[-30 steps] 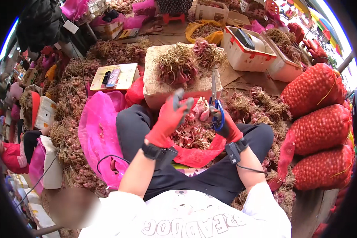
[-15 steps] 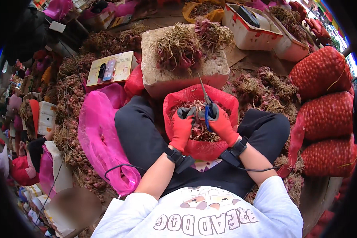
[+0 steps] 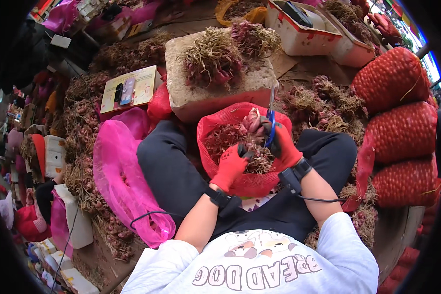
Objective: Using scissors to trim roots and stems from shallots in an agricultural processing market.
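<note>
My right hand [image 3: 281,143], in a red glove with dark fingertips, is closed around blue-handled scissors [image 3: 270,128]. Their blades point away from me, toward the foam block. A small cluster of pinkish shallots [image 3: 252,120] sits against the fingertips of that hand; whether they grip it is unclear. My left hand [image 3: 232,165], gloved alike, is lower and to the left, its fingers curled over the near part of the red mesh bag [image 3: 208,128]. What those fingers hold, if anything, is hidden. Inside the opened bag, between my legs, lie shallots and dry trimmings [image 3: 223,139].
Shallot bunches with dried tops [image 3: 213,61] rest on a pale foam block [image 3: 220,100] ahead. Left are a board with a phone [image 3: 127,91] and pink netting [image 3: 117,181]. Full red mesh sacks [image 3: 402,132] are stacked at right. Foam boxes [image 3: 304,39] stand at the far right.
My hands have separated: the left has drawn back toward me, and the right has moved slightly right and away with the scissors. A pinkish shallot cluster now shows beside the right fingertips.
</note>
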